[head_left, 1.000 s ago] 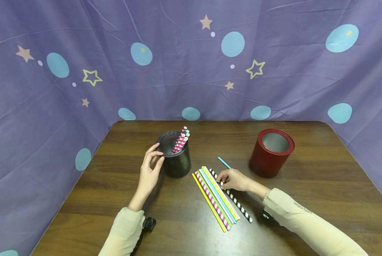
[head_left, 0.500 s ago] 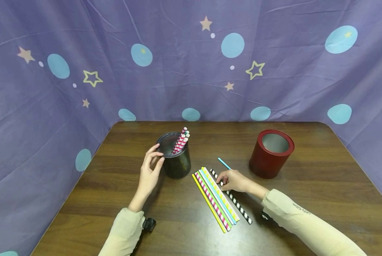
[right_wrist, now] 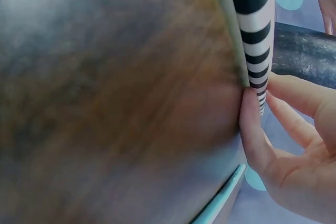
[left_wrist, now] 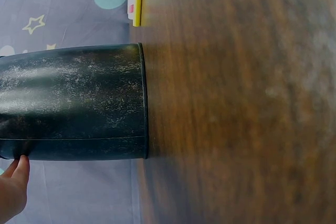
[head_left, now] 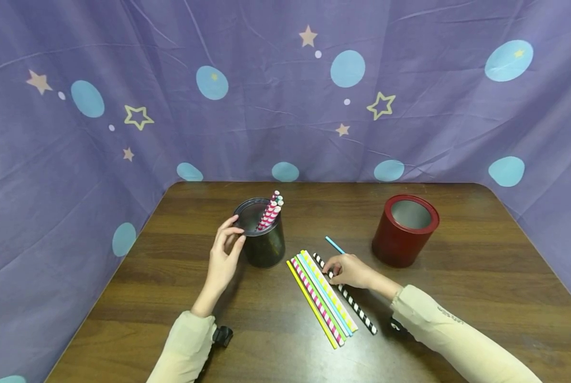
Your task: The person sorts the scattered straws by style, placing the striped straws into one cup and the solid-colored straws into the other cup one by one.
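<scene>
My right hand (head_left: pixel 350 270) pinches a black-and-white striped paper straw (head_left: pixel 354 306) between thumb and fingers; the straw lies slanted at the right end of a row of straws. In the right wrist view the striped straw (right_wrist: pixel 255 40) runs between the thumb and fingertips. My left hand (head_left: pixel 225 255) touches the left side and rim of a black can (head_left: pixel 265 250), its fingers apart and slightly bent. Several pink-and-white straws (head_left: pixel 268 215) lean inside that can, one green-tipped straw among them. The left wrist view shows fingertips against the can's dark wall (left_wrist: pixel 73 103).
Left of the striped straw lie yellow (head_left: pixel 311 306), pink-striped, green, white, blue and yellow-dotted straws side by side. A blue straw (head_left: pixel 335 244) shows partly beyond my right hand. A red can (head_left: pixel 400 239) stands at the right on the wooden table (head_left: pixel 194 223), before a purple curtain.
Hardly anything differs. The striped straw's near end has shifted very slightly left and down; both hands stay in nearly the same place.
</scene>
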`<state>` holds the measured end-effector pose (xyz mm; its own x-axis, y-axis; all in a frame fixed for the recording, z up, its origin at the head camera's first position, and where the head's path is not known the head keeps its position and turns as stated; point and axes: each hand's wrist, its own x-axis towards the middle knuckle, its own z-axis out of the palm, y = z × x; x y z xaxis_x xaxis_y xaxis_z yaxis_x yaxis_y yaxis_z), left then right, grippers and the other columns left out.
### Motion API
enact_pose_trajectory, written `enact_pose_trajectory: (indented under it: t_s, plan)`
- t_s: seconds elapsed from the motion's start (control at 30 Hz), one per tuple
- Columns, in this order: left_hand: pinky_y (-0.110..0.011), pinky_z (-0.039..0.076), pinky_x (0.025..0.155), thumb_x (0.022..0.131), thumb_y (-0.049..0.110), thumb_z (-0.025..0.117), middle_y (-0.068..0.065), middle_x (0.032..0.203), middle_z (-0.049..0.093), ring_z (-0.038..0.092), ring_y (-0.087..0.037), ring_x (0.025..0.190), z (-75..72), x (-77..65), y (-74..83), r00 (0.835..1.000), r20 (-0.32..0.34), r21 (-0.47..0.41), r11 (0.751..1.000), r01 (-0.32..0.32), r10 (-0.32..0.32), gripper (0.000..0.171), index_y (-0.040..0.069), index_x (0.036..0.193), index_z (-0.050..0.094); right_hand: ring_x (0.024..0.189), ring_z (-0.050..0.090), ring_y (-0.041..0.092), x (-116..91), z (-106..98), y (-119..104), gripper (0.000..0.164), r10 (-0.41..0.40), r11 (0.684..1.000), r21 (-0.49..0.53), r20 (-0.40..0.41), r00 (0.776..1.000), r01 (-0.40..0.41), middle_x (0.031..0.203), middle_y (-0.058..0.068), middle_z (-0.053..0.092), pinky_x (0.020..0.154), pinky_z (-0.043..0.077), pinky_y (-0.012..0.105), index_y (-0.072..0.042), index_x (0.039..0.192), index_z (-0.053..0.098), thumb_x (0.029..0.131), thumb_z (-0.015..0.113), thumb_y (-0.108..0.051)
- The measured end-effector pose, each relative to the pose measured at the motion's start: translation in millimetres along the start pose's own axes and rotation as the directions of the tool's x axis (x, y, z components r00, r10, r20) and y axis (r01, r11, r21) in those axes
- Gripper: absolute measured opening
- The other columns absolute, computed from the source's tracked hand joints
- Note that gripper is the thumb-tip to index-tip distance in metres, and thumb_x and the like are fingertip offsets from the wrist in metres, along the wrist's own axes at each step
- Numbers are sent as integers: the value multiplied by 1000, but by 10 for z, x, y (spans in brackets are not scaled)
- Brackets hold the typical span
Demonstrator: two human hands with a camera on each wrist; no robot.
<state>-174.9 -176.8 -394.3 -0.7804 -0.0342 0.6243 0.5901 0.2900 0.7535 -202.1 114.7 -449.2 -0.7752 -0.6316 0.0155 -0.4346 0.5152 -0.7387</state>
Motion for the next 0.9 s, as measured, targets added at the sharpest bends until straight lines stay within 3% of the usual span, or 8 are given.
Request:
enact_pose_trajectory:
  t_s: [0.23,0.5,0.9]
  plan:
    - [-23,36,97,81,-13,52,-30,123,41,38,-38,117,-6,-3,-11,1000,-2,-6,1000,-9,9,13,-14,94,50,54,56,11,-20,-39,-4,20,2,995,95,13,1000,-3,64,8,58,47,44,19,4,95,60,75,62,6]
    - [-21,35,97,82,-12,51,-30,124,41,37,-38,118,-8,-4,-8,1000,3,-7,1000,-6,6,13,-14,94,50,57,57,16,-40,-73,-50,23,22,982,190,-32,999,-15,74,13,62,50,51,26,7,101,58,78,60,6]
    - [-31,36,98,82,-12,51,-29,124,41,37,-38,118,-7,-6,4,1000,3,6,1000,0,0,13,-14,95,50,61,58,18,-29,-113,-210,26,29,972,235,-99,995,-5,82,18,64,51,50,26,4,104,58,78,60,4]
